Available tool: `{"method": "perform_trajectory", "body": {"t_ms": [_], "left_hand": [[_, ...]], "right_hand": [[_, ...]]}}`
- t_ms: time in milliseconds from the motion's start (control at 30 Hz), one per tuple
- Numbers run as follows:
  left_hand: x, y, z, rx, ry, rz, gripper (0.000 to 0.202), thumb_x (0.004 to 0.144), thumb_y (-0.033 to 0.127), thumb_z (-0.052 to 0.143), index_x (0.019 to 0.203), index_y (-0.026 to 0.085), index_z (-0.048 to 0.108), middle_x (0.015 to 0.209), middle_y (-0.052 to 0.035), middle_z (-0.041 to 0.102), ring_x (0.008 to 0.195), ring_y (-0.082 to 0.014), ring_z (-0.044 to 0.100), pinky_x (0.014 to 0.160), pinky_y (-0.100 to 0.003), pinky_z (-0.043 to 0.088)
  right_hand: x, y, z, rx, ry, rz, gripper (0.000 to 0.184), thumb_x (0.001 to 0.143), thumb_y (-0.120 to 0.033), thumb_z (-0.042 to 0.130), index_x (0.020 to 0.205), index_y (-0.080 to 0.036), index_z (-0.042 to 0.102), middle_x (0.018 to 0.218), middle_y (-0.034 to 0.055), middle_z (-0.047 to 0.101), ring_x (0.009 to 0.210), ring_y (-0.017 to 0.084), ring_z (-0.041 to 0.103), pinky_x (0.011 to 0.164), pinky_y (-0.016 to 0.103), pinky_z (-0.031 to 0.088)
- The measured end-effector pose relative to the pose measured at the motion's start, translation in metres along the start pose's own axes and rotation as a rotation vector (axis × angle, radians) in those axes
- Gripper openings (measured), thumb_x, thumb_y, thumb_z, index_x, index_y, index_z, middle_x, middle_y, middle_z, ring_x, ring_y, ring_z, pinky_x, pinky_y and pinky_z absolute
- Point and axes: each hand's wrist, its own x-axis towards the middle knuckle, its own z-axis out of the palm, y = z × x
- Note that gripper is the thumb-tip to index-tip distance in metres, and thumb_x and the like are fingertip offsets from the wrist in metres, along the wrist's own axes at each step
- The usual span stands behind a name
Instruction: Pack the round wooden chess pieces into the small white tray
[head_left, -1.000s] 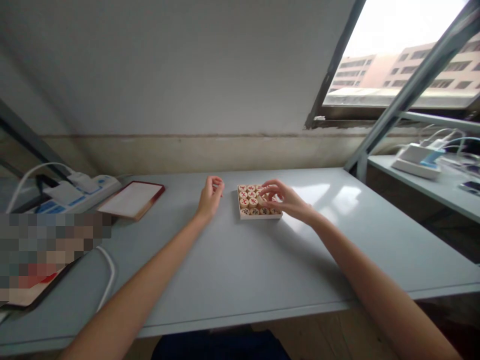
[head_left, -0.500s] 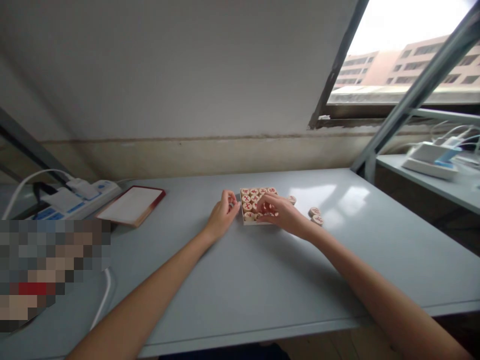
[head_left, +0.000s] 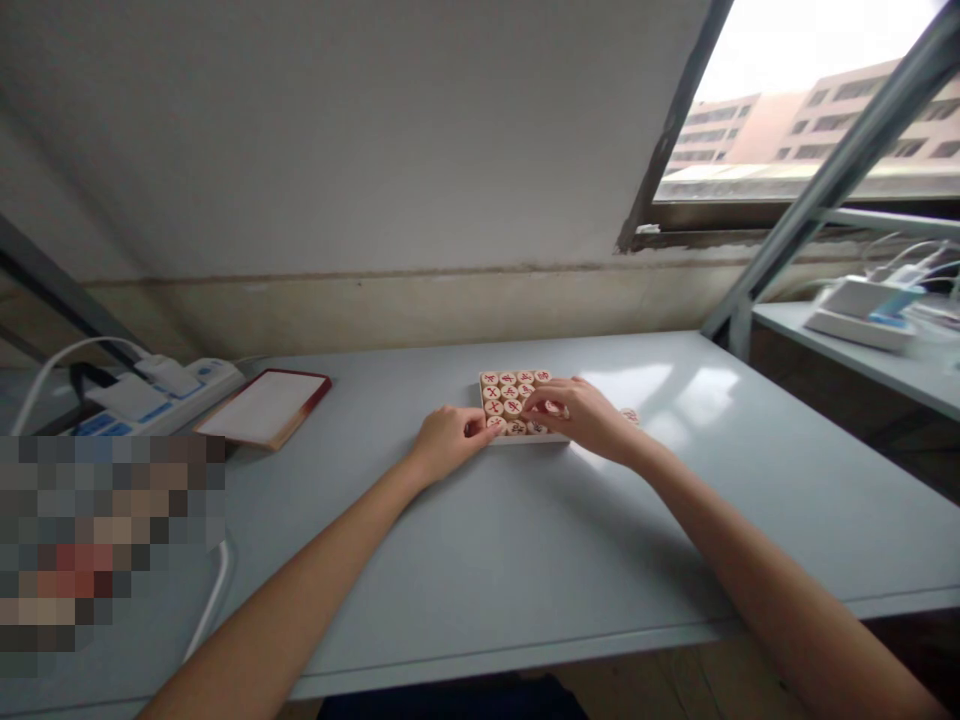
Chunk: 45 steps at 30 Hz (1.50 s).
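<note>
A person's left hand [head_left: 454, 440] rests at the near-left corner of a shallow, pale rectangular tray [head_left: 529, 441] of round wooden discs [head_left: 492, 392], many bearing red characters, on a grey-blue counter [head_left: 465, 580]. The right hand [head_left: 581, 415] curls over the tray's right side. Whether either grips anything cannot be told.

I am resting my left hand [head_left: 448, 441] at the near left corner of a shallow box [head_left: 529, 440] of round, character-marked pieces [head_left: 492, 393] while my right hand [head_left: 592, 418] is partly covering the box's right side.
</note>
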Motion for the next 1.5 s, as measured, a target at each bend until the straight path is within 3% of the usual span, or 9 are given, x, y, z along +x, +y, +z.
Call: {"method": "perform_trajectory", "body": {"t_ms": [167, 333, 533, 633, 833, 967, 1067, 1200, 1500], "left_hand": [[0.001, -0.003, 0.000, -0.019, -0.001, 0.023, 0.042, 0.081, 0.047, 0.035, 0.054, 0.016, 0.048, 0.049, 0.0035, 0.042, 0.048, -0.0089, 0.034, 0.050, -0.023, 0.019], [0.001, -0.004, 0.000, -0.058, -0.006, 0.014, 0.043, 0.084, 0.042, 0.032, 0.052, 0.017, 0.045, 0.046, 0.0035, 0.042, 0.047, -0.0091, 0.034, 0.050, -0.023, 0.019], [0.001, -0.003, 0.001, -0.049, 0.027, -0.013, 0.043, 0.084, 0.042, 0.032, 0.052, 0.016, 0.045, 0.045, 0.0029, 0.042, 0.046, -0.0092, 0.034, 0.049, -0.023, 0.018], [0.001, -0.003, 0.002, -0.036, 0.028, -0.031, 0.042, 0.083, 0.041, 0.033, 0.053, 0.016, 0.046, 0.046, 0.0025, 0.044, 0.046, -0.0090, 0.035, 0.049, -0.023, 0.018], [0.003, -0.007, 0.003, -0.045, 0.005, -0.040, 0.043, 0.084, 0.041, 0.032, 0.053, 0.016, 0.048, 0.047, 0.0022, 0.047, 0.046, -0.0089, 0.037, 0.050, -0.022, 0.020], [0.004, -0.010, 0.003, -0.065, -0.039, 0.004, 0.042, 0.084, 0.039, 0.032, 0.055, 0.016, 0.050, 0.049, 0.0023, 0.049, 0.049, -0.0092, 0.040, 0.051, -0.021, 0.022], [0.005, -0.011, 0.004, -0.065, -0.046, 0.007, 0.042, 0.084, 0.039, 0.031, 0.056, 0.016, 0.051, 0.050, 0.0025, 0.049, 0.050, -0.0093, 0.041, 0.052, -0.021, 0.023], [0.005, -0.010, 0.003, -0.075, -0.055, 0.012, 0.041, 0.084, 0.039, 0.032, 0.056, 0.016, 0.051, 0.050, 0.0029, 0.048, 0.050, -0.0093, 0.041, 0.052, -0.021, 0.023], [0.006, -0.010, 0.003, -0.073, -0.056, 0.014, 0.042, 0.084, 0.040, 0.031, 0.056, 0.016, 0.050, 0.049, 0.0032, 0.047, 0.050, -0.0093, 0.041, 0.052, -0.021, 0.024]], "right_hand": [[-0.022, 0.059, -0.024, -0.227, 0.106, 0.357, 0.029, 0.075, -0.042, 0.055, 0.097, -0.023, 0.059, 0.089, 0.0070, 0.060, 0.079, 0.022, 0.054, 0.067, 0.031, 0.039], [-0.034, 0.094, -0.024, 0.057, -0.154, 0.440, 0.029, 0.070, -0.036, 0.060, 0.094, -0.020, 0.060, 0.085, 0.0067, 0.060, 0.071, 0.018, 0.056, 0.062, 0.027, 0.043], [-0.023, 0.082, -0.009, 0.094, -0.073, 0.327, 0.028, 0.074, -0.031, 0.056, 0.100, -0.022, 0.057, 0.080, 0.0044, 0.058, 0.069, 0.015, 0.054, 0.062, 0.025, 0.042], [-0.020, 0.079, -0.007, 0.046, -0.036, 0.279, 0.018, 0.076, -0.028, 0.054, 0.091, -0.020, 0.059, 0.078, 0.0045, 0.056, 0.066, 0.014, 0.052, 0.063, 0.025, 0.042], [-0.011, 0.045, -0.017, 0.199, 0.112, 0.191, 0.028, 0.078, -0.043, 0.051, 0.094, -0.021, 0.056, 0.078, 0.0025, 0.055, 0.063, 0.012, 0.047, 0.057, 0.024, 0.040], [-0.005, 0.012, -0.011, 0.268, -0.010, 0.055, 0.026, 0.077, -0.041, 0.054, 0.094, -0.021, 0.057, 0.077, 0.0017, 0.056, 0.066, 0.011, 0.048, 0.058, 0.022, 0.038], [-0.005, 0.005, -0.003, 0.269, -0.078, 0.017, 0.029, 0.076, -0.036, 0.056, 0.100, -0.020, 0.055, 0.077, 0.0011, 0.056, 0.065, 0.010, 0.047, 0.057, 0.021, 0.037], [-0.006, 0.009, -0.003, 0.211, -0.054, 0.093, 0.017, 0.080, -0.034, 0.052, 0.080, -0.017, 0.057, 0.067, -0.0001, 0.054, 0.059, 0.009, 0.044, 0.054, 0.021, 0.034], [-0.001, -0.003, 0.000, 0.163, -0.026, 0.030, 0.035, 0.085, -0.035, 0.041, 0.061, -0.016, 0.056, 0.061, 0.0007, 0.053, 0.057, 0.009, 0.042, 0.054, 0.021, 0.031]]}}
